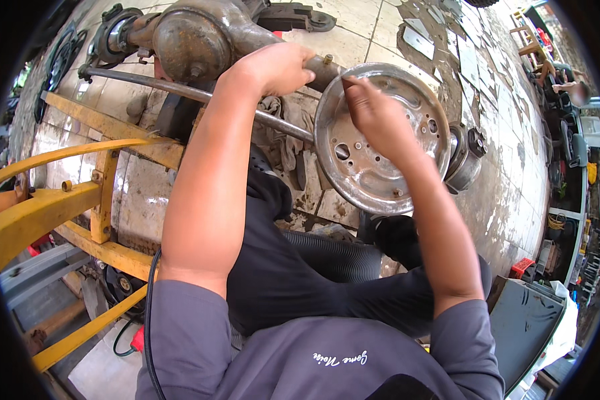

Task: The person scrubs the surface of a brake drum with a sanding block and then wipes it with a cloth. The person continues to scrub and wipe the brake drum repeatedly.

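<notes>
Marking tee [273, 347]: wht script [340, 359]; hands [270, 70] [378, 119] nr axle [193, 43]

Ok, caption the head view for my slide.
Left hand on the axle tube, right hand at the round metal plate.

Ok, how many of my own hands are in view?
2. Your left hand is over the axle tube; your right hand is at the round metal plate's upper rim. Some fingers are hidden.

A yellow metal frame [103, 213] stands near the left edge of the pale tiled floor [510, 183], a red plastic crate [521, 267] near the right.
</notes>
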Tool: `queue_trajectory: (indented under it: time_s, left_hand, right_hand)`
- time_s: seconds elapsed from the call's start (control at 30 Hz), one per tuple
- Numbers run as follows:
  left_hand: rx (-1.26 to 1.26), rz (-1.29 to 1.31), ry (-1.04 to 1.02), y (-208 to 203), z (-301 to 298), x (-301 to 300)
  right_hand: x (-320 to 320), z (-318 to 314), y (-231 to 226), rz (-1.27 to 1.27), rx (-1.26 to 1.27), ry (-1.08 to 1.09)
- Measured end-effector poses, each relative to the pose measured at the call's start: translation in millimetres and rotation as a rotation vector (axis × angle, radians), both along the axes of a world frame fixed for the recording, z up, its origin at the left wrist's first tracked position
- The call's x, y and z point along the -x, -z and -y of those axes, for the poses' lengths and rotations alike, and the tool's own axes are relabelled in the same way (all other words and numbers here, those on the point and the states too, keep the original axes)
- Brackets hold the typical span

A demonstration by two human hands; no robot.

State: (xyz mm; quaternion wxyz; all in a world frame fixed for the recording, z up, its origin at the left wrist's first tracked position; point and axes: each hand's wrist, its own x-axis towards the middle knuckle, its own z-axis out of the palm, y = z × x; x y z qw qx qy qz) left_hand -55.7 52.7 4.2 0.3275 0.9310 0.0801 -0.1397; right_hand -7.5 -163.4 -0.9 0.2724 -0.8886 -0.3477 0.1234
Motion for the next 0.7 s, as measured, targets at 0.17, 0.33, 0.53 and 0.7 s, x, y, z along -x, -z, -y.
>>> queue_trajectory:
  time_s: [0.17, 0.33, 0.53, 0.7]
  left_hand:
    - [0.586, 0.264, -0.006, 5, 18, 2]
    - [0.887, 0.302, 0.006, -4, 41, 1]
    - [0.442, 0.470, -0.243, 0, 39, 15]
    - [-0.184, 0.569, -0.229, 16, 58, 39]
  right_hand:
    - [-35, 33, -28, -0.286, -0.300, 0.090]
    - [-24, 39, -37, -0.589, -0.428, 0.110]
    - [-25, 70, -51, -0.358, -0.392, 0.188]
    - [-11, 111, -72, -0.154, -0.436, 0.242]
